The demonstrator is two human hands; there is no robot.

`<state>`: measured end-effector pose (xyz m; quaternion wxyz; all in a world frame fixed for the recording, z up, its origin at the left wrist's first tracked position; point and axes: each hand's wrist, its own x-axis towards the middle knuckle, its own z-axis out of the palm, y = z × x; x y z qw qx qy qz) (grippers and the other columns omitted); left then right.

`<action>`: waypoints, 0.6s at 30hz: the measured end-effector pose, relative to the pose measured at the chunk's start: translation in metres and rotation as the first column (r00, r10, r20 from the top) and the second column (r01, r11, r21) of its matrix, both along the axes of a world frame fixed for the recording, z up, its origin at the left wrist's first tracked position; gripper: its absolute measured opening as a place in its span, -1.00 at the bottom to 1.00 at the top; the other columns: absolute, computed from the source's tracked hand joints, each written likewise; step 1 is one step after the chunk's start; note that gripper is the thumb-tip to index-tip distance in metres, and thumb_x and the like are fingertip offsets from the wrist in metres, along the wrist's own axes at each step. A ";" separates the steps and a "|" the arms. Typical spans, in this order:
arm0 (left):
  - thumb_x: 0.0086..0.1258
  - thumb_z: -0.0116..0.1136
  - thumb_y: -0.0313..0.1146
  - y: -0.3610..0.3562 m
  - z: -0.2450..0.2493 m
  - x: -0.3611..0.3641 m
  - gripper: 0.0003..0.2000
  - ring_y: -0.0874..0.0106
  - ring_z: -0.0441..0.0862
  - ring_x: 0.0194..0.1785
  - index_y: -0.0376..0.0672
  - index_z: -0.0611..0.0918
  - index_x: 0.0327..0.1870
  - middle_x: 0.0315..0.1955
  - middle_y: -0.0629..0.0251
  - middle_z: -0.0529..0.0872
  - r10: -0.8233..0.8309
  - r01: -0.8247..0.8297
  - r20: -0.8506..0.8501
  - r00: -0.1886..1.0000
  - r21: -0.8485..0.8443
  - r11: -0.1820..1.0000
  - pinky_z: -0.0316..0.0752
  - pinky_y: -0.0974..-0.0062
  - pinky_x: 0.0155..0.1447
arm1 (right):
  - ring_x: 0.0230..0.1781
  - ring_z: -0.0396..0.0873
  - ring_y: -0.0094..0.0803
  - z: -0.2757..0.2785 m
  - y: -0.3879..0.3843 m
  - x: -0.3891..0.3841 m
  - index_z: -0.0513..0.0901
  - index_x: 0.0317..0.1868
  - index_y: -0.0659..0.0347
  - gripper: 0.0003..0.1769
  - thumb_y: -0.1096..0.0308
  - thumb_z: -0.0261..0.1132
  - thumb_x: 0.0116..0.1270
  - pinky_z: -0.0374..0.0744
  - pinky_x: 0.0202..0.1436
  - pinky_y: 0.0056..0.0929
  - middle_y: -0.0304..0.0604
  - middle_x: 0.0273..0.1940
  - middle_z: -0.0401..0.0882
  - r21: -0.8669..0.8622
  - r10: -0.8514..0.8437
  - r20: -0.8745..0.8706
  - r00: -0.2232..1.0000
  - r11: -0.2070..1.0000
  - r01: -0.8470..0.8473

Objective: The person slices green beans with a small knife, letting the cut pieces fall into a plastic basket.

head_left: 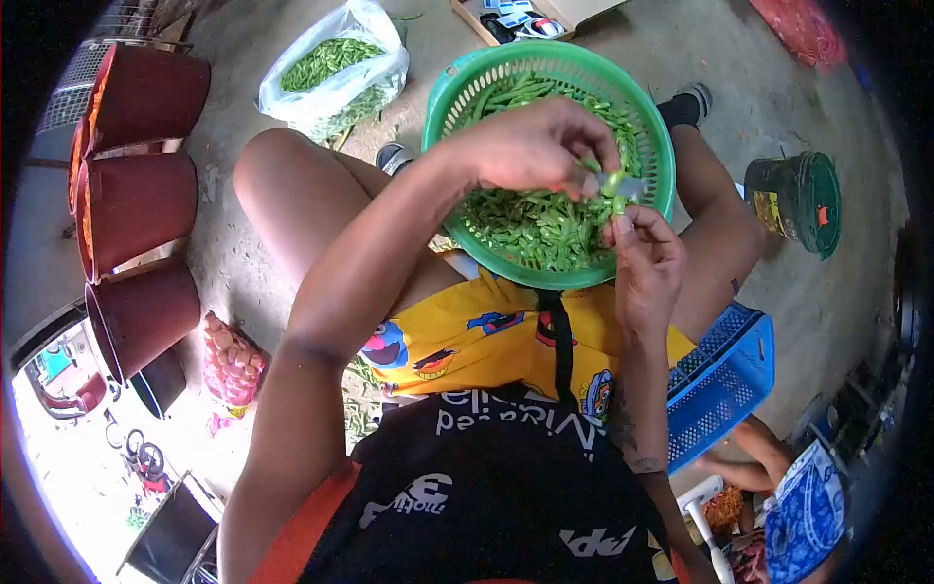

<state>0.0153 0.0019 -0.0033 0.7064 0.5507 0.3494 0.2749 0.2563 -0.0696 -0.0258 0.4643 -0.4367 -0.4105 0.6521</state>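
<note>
A green plastic colander (pixel 664 127) full of green chilies (pixel 555 229) rests between my legs. Over its right half, my left hand (pixel 550 146) is closed around a small knife; its greyish, blurred blade (pixel 630 188) shows past the thumb. Just below, my right hand (pixel 647 258) pinches a green chili (pixel 619 204) upright between thumb and fingers, with the blade against or very near it. The knife's handle is hidden inside my left hand. Whole, longer chilies lie toward the colander's far side, and shorter-looking ones lie nearer me.
An open plastic bag (pixel 384 73) of green chilies stands beyond my left knee. Dark red buckets (pixel 146 219) line the left, near a mesh sack (pixel 232 360). A blue crate (pixel 725 384) and a dark bucket (pixel 798 204) are on the right. Another person's arm (pixel 764 453) shows lower right.
</note>
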 end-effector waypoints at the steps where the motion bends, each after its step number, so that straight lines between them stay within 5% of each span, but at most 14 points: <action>1: 0.40 0.41 -0.61 0.003 -0.001 -0.006 -0.71 0.57 0.70 -0.12 -0.34 0.69 0.12 -0.17 0.34 0.77 -0.001 0.001 -0.003 1.000 0.003 1.000 0.63 0.57 0.00 | -0.12 0.69 -0.55 0.001 0.000 0.001 0.74 0.04 0.38 -0.84 0.51 0.44 0.54 0.63 0.04 -0.54 -0.24 -0.13 0.76 0.003 -0.001 -0.003 1.000 1.000 0.001; 4: 0.43 0.41 -0.59 0.007 -0.005 -0.017 -0.72 0.58 0.72 -0.09 -0.29 0.70 0.13 -0.14 0.32 0.79 0.040 -0.038 0.065 0.997 -0.032 0.999 0.63 0.58 0.01 | -0.13 0.69 -0.54 0.001 0.004 0.005 0.74 0.04 0.36 -0.83 0.49 0.46 0.53 0.63 0.04 -0.55 -0.23 -0.13 0.76 -0.011 0.001 0.036 0.999 1.000 -0.001; 5: 0.39 0.38 -0.56 0.004 -0.008 -0.017 -0.67 0.54 0.74 -0.09 -0.29 0.70 0.17 -0.16 0.28 0.79 0.111 -0.075 -0.204 0.973 0.178 0.981 0.63 0.56 0.02 | -0.14 0.69 -0.55 0.000 0.007 0.005 0.75 0.04 0.33 -0.82 0.48 0.48 0.51 0.62 0.01 -0.54 -0.25 -0.13 0.76 0.060 -0.042 0.187 0.981 0.998 0.031; 7: 0.32 0.34 -0.51 0.000 -0.012 -0.020 -0.57 0.47 0.77 -0.10 -0.28 0.69 0.25 -0.19 0.21 0.80 0.382 0.029 -0.605 0.698 0.556 0.830 0.63 0.50 0.03 | -0.15 0.69 -0.55 0.000 0.016 0.004 0.76 0.05 0.30 -0.81 0.47 0.50 0.49 0.62 -0.02 -0.54 -0.26 -0.14 0.77 0.135 -0.086 0.330 0.940 0.990 0.043; 9: 0.25 0.29 -0.47 0.002 -0.005 -0.026 -0.49 0.41 0.78 -0.10 -0.30 0.67 0.29 -0.21 0.16 0.80 0.351 -0.038 -0.612 0.709 0.464 0.885 0.64 0.43 0.05 | -0.18 0.69 -0.58 0.002 0.027 0.003 0.80 0.03 0.21 -0.81 0.44 0.52 0.46 0.62 -0.09 -0.51 -0.31 -0.17 0.78 0.304 -0.181 0.501 0.846 0.952 0.024; 12: 0.31 0.29 -0.50 0.004 0.011 -0.034 -0.54 0.42 0.80 -0.05 -0.34 0.67 0.28 -0.15 0.16 0.83 0.222 -0.084 -0.553 0.803 0.263 0.961 0.66 0.42 0.09 | -0.21 0.70 -0.52 0.010 0.038 -0.008 0.83 -0.01 0.21 -0.83 0.43 0.52 0.43 0.62 -0.11 -0.49 -0.24 -0.20 0.80 0.365 -0.165 0.622 0.765 0.926 -0.098; 14: 0.42 0.33 -0.54 0.008 0.001 -0.041 -0.63 0.43 0.81 0.02 -0.38 0.67 0.23 -0.07 0.20 0.84 0.230 -0.187 -0.268 0.935 0.177 0.966 0.68 0.42 0.19 | -0.21 0.72 -0.45 0.020 0.046 -0.022 0.84 -0.03 0.22 -0.85 0.43 0.52 0.42 0.62 -0.09 -0.46 -0.18 -0.21 0.80 0.369 -0.119 0.678 0.726 0.909 -0.195; 15: 0.42 0.33 -0.54 0.010 0.000 -0.044 -0.63 0.43 0.81 0.02 -0.38 0.67 0.23 -0.07 0.20 0.84 0.236 -0.193 -0.269 0.934 0.177 0.965 0.68 0.42 0.19 | -0.20 0.73 -0.38 0.023 0.050 -0.030 0.85 -0.05 0.22 -0.86 0.42 0.51 0.42 0.62 -0.06 -0.44 -0.11 -0.21 0.80 0.363 -0.081 0.731 0.678 0.887 -0.285; 16: 0.47 0.34 -0.55 0.012 -0.001 -0.046 -0.67 0.46 0.81 0.02 -0.39 0.68 0.21 -0.08 0.25 0.82 0.260 -0.241 -0.116 0.958 0.159 0.957 0.69 0.45 0.20 | -0.17 0.76 -0.16 0.024 0.055 -0.037 0.85 -0.07 0.22 -0.85 0.45 0.50 0.38 0.64 -0.03 -0.29 0.00 -0.18 0.80 0.388 -0.041 0.733 0.679 0.845 -0.368; 18: 0.55 0.36 -0.54 0.011 0.002 -0.049 -0.74 0.51 0.79 0.00 -0.32 0.70 0.19 -0.08 0.31 0.81 0.312 -0.320 0.103 0.945 0.078 0.944 0.70 0.50 0.22 | -0.15 0.75 -0.07 0.013 0.063 -0.054 0.85 -0.08 0.21 -0.85 0.46 0.49 0.36 0.64 -0.02 -0.20 0.02 -0.18 0.79 0.391 0.005 0.766 0.643 0.790 -0.472</action>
